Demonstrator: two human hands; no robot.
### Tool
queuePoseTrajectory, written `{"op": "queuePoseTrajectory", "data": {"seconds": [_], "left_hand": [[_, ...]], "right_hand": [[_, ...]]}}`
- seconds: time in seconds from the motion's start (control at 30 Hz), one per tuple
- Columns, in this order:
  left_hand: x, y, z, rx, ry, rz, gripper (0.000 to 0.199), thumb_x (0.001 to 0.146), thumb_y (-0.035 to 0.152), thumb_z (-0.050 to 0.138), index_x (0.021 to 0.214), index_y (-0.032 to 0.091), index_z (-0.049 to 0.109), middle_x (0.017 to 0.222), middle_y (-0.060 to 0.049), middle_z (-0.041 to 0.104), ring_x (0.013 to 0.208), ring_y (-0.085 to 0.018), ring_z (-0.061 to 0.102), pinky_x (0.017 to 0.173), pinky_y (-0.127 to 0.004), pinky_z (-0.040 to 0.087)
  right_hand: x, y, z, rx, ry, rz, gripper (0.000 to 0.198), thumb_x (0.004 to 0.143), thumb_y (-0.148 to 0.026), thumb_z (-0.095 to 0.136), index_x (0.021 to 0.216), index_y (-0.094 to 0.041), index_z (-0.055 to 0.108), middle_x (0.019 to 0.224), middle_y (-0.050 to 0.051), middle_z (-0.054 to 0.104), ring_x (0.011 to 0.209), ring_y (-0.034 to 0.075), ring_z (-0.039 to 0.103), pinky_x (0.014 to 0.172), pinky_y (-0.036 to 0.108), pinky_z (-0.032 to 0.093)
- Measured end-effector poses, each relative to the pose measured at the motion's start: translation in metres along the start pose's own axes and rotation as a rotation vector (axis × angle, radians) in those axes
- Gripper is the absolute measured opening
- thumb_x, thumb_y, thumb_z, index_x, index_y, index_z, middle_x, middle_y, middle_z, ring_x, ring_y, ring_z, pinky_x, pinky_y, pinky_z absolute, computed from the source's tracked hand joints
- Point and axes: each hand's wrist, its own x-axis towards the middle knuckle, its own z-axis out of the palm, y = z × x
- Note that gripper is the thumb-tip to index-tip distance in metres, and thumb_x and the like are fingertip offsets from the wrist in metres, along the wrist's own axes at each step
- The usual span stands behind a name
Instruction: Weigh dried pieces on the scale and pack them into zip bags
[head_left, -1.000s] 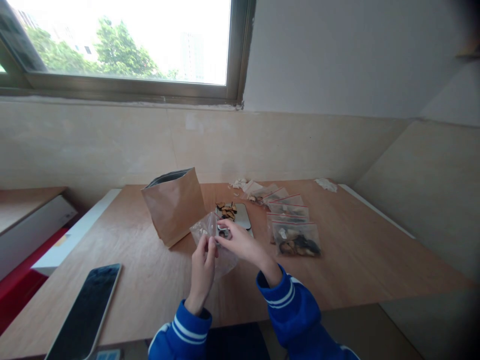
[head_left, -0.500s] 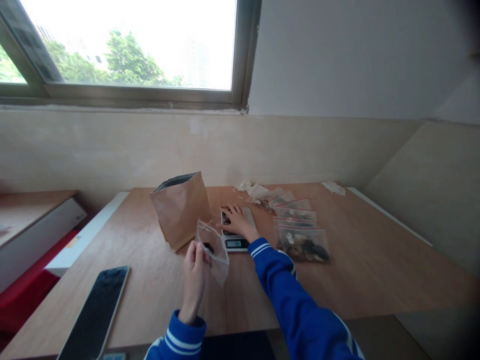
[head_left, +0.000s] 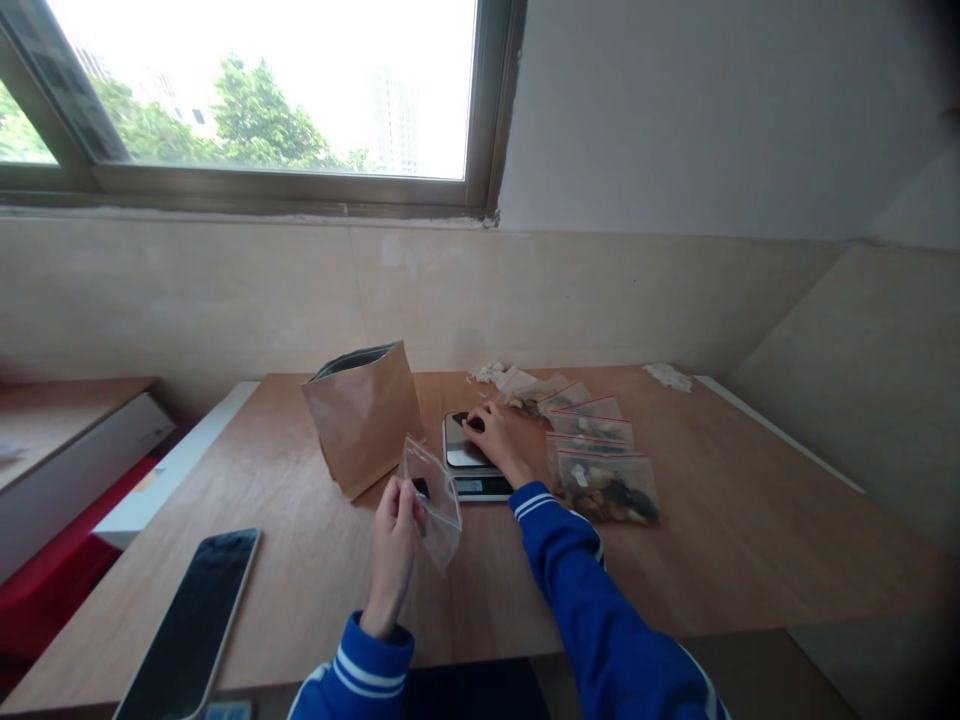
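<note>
On the worktop (head_left: 315,600), seen from your head camera, the change is at the scale (head_left: 461,455): half a second ago your right hand (head_left: 496,432) lay spread over its top, and now those fingers are drawn together toward the far right part. The left of the top shows bare and shiny, so the pieces appear to have been gathered into your grasp. Your right thumb and fingers close on the dark pieces (head_left: 475,424), above the scale; how many hide beneath them, you cannot tell from here.

Your left hand (head_left: 394,515) has scarcely moved: it pinches the clear bag (head_left: 441,520) by its left side, near the scale's front left corner, with something dark showing at the plastic. The dark pieces thus sit at your right hand, beyond the clear bag and to its right. The brown paper bag (head_left: 367,420) stands left of the scale; the red-edged bags (head_left: 609,488) lie on the other side.
</note>
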Motion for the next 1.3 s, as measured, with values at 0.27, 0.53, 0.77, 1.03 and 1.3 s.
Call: {"op": "queuePoseTrajectory", "data": {"seconds": [0.27, 0.53, 0.77, 1.03, 1.3], "left_hand": [[0.005, -0.012, 0.019, 0.028, -0.059, -0.011, 0.043, 0.089, 0.058, 0.047, 0.069, 0.02, 0.046, 0.058, 0.004, 0.045, 0.053, -0.011, 0.043, 0.052, -0.023, 0.036], [0.002, -0.006, 0.028, 0.023, -0.032, 0.064, 0.041, 0.09, 0.056, 0.047, 0.072, 0.02, 0.05, 0.064, 0.002, 0.05, 0.06, -0.013, 0.047, 0.059, -0.025, 0.038], [0.006, -0.011, 0.017, -0.072, 0.039, 0.036, 0.043, 0.089, 0.057, 0.049, 0.066, 0.021, 0.046, 0.057, 0.004, 0.045, 0.054, -0.012, 0.044, 0.056, -0.024, 0.038], [0.006, -0.01, 0.011, -0.087, 0.043, 0.01, 0.045, 0.089, 0.059, 0.049, 0.066, 0.021, 0.045, 0.057, 0.005, 0.044, 0.053, -0.011, 0.042, 0.055, -0.023, 0.035], [0.007, -0.014, 0.008, -0.067, 0.074, 0.021, 0.045, 0.087, 0.059, 0.05, 0.064, 0.021, 0.045, 0.057, 0.004, 0.045, 0.054, -0.011, 0.044, 0.057, -0.023, 0.037]], "right_hand": [[-0.001, -0.078, -0.032, 0.93, 0.133, 0.406, 0.032, 0.079, -0.052, 0.061, 0.082, -0.021, 0.055, 0.072, -0.001, 0.053, 0.066, 0.014, 0.052, 0.053, 0.023, 0.042], [-0.033, -0.113, -0.04, 0.729, -0.394, 0.278, 0.037, 0.08, -0.054, 0.065, 0.089, -0.018, 0.065, 0.083, 0.002, 0.064, 0.07, 0.013, 0.058, 0.059, 0.024, 0.048], [-0.022, -0.089, -0.039, 0.407, -0.308, -0.089, 0.033, 0.098, -0.041, 0.045, 0.11, -0.022, 0.07, 0.112, 0.006, 0.069, 0.108, 0.019, 0.061, 0.096, 0.034, 0.045], [0.015, -0.01, 0.014, -0.188, -0.23, -0.048, 0.029, 0.088, -0.012, 0.057, 0.115, -0.015, 0.066, 0.118, 0.014, 0.063, 0.114, 0.023, 0.055, 0.101, 0.038, 0.039], [0.01, 0.014, 0.006, -0.11, -0.185, -0.058, 0.019, 0.08, -0.01, 0.065, 0.098, -0.016, 0.065, 0.104, 0.009, 0.068, 0.103, 0.022, 0.059, 0.096, 0.039, 0.042]]}}
